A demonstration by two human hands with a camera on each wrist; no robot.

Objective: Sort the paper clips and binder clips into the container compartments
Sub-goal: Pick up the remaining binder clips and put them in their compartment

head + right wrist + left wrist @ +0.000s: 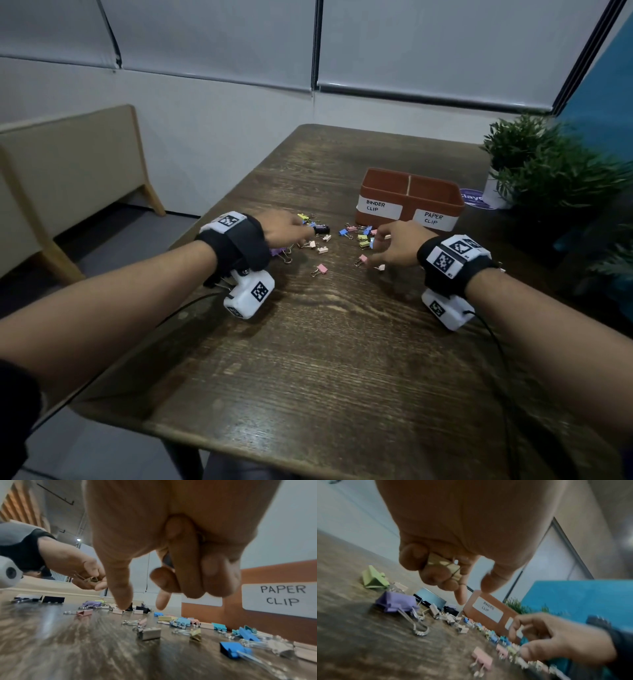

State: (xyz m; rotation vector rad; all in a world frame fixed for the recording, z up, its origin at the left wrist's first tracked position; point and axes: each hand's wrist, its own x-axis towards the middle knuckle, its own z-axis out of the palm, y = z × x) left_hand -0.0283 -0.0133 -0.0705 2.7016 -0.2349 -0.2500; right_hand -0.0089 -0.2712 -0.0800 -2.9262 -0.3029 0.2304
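Note:
Many coloured binder clips (pixel 359 238) lie scattered on the wooden table (pixel 342 342) in front of a terracotta container (pixel 407 209) with two compartments, labelled BINDER CLIP on the left and PAPER CLIP on the right. My left hand (pixel 308 233) hovers over the left clips; its curled fingers hold a beige binder clip (pixel 443 563) in the palm, with index finger and thumb stretched out. A purple clip (pixel 395 601) and a green clip (pixel 374 580) lie below it. My right hand (pixel 376 248) reaches down over the right clips, middle and ring fingers curled round something dark, index finger and thumb pointing down.
Potted plants (pixel 534 164) and a round blue sticker (pixel 474 198) sit right of the container. A beige bench (pixel 68 164) stands to the left of the table. Cables run from both wrist cameras across the near part of the table.

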